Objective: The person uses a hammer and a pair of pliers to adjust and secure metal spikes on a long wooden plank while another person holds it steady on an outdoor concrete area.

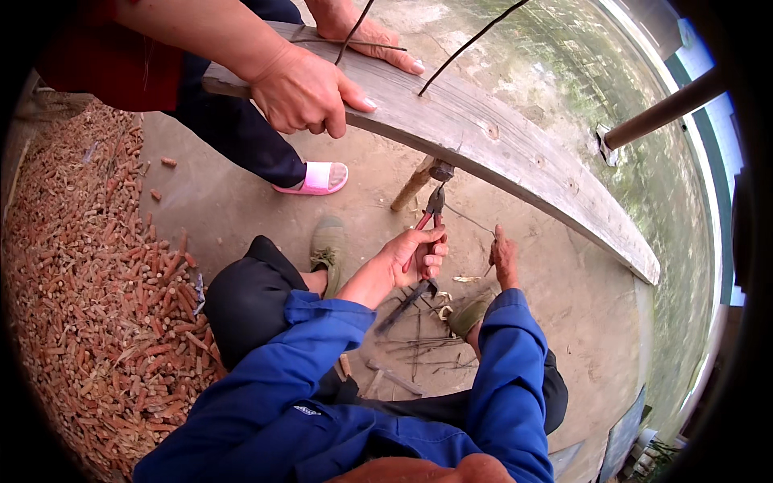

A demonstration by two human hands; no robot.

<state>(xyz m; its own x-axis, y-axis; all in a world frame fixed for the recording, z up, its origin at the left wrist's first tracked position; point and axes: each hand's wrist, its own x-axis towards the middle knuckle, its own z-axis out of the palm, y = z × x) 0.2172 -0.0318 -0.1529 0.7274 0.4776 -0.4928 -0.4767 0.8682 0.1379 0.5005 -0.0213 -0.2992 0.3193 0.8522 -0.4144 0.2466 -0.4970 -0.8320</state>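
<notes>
My left hand (412, 256) is closed round the red-handled pliers (433, 211). Their dark jaws point up at the edge of a long grey wooden plank (483, 133). A thin wire (469, 219) runs from near the jaws to my right hand (505, 256), whose fingers are pinched on its other end. Just below the plank's edge, beside the jaws, is a wooden rod (413, 187) with a dark round end (441, 171). Another person's hands (302, 90) grip and press on the plank's far left part. Dark metal rods (467, 47) stick up from the plank.
A heap of corn cobs (105, 314) covers the ground at left. Between my feet lie a dark tool (407, 307) and several thin rods (419, 346). The other person's pink slipper (316, 179) stands under the plank. A brown pole (668, 109) juts in at right.
</notes>
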